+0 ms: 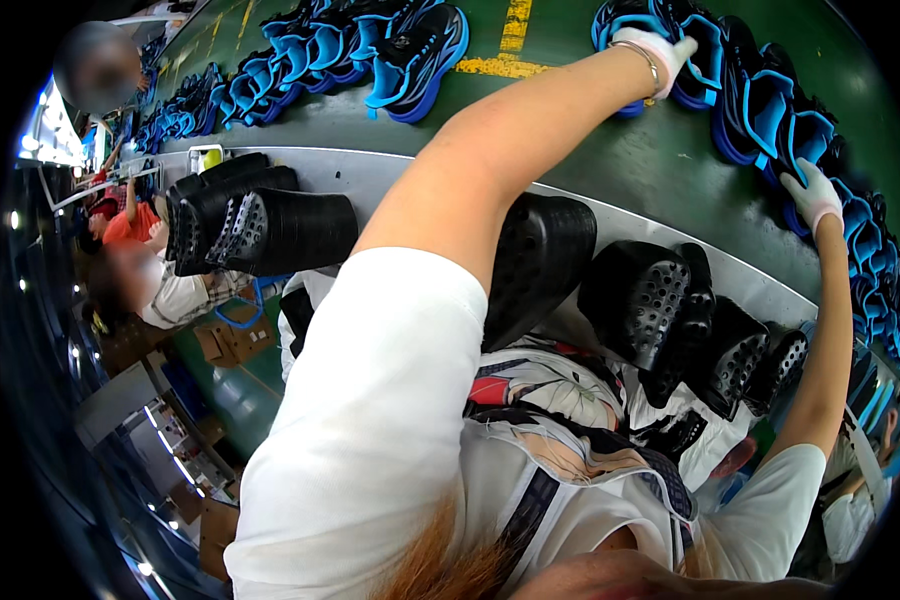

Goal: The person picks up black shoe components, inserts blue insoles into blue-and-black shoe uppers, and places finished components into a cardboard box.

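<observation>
My left hand (657, 55), in a white glove, reaches across the green belt to a black-and-blue sports shoe (630, 18) at the far side. Its fingers curl at the shoe, and part of them is hidden. Also gloved in white, my right hand (818, 193) is at the row of shoes on the right, thumb and fingers apart, beside a shoe with a bright blue lining (810, 130). Another shoe (702, 50) lies just right of my left hand. Whether my right hand touches a shoe is hard to tell.
More blue-and-black shoes (410, 65) line the far left of the green belt (570, 120), which bears yellow marks (505, 66). Black studded, shoe-shaped pieces (305, 230) stand along the near metal edge (370, 165). Other people (135, 225) are at the left; cardboard boxes (235, 340) lie below them.
</observation>
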The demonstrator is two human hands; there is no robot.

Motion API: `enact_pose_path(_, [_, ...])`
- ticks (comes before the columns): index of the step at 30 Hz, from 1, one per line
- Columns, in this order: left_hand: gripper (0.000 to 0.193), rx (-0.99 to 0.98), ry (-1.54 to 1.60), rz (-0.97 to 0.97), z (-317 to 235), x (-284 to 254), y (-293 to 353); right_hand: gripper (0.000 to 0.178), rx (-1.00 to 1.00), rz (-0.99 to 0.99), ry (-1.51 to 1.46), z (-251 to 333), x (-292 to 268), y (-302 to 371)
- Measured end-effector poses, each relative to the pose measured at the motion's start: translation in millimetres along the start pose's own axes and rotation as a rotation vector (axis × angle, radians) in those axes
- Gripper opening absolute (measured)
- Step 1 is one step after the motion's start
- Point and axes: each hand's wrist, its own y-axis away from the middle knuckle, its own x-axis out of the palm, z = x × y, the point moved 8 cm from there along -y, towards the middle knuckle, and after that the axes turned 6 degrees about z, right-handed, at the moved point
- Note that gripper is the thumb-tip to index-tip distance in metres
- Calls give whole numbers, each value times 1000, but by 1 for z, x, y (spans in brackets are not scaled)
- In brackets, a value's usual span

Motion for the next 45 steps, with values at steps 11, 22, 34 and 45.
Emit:
enact_pose_path(11, [54, 336, -283, -368, 135, -123, 140, 32, -93, -341, 149, 119, -101, 39])
enact_pose_path(22, [56, -486, -570, -218, 544, -254, 197, 31, -939, -197, 156, 579, -79, 42])
enact_pose_path(34, [47, -491, -7, -148, 616, -197, 163, 62, -563, 12, 448, 701, -13, -67])
enact_pose_path(45, [54, 43, 14, 44, 428, -99, 138, 35, -333, 142, 702, 497, -32, -85])
